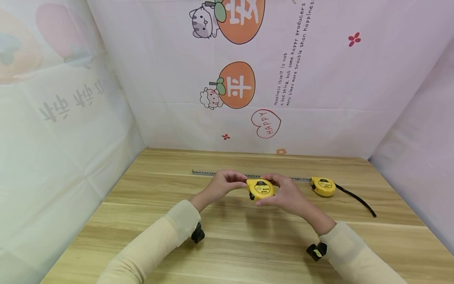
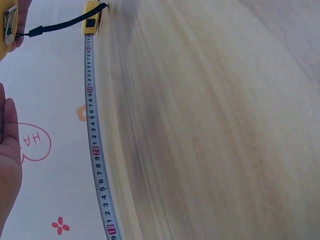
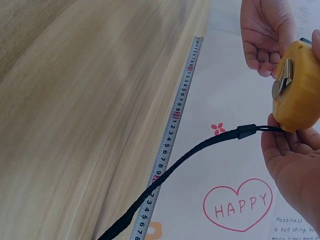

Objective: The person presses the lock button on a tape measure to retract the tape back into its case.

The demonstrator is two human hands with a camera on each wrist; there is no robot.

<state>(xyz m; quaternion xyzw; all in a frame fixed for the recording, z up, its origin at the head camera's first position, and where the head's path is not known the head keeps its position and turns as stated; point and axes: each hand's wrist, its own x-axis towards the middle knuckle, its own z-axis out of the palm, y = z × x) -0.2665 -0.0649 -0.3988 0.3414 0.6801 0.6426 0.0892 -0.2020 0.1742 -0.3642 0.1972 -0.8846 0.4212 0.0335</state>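
Note:
A yellow tape measure [image 1: 261, 189] is held up over the table, with my right hand [image 1: 285, 193] gripping its case from the right. My left hand [image 1: 227, 183] meets it from the left, thumb and forefinger pinching at its front corner. The other left fingers [image 3: 265, 57] curl loosely beside the case in the right wrist view. A metal clip [image 3: 286, 75] shows on the case, and a black strap [image 3: 200, 147] hangs from it. Behind the hands, a second yellow tape measure [image 1: 323, 186] lies on the table, its blade [image 1: 203, 172] drawn out far to the left.
The wooden table [image 1: 248, 252] ends at a white printed cloth [image 1: 319, 130] at the back, with more cloth on both sides. From the second tape measure, a black strap [image 1: 358, 200] trails rightward. Dark wrist cameras [image 1: 198, 233] sit under the cream sleeves [image 1: 159, 236].

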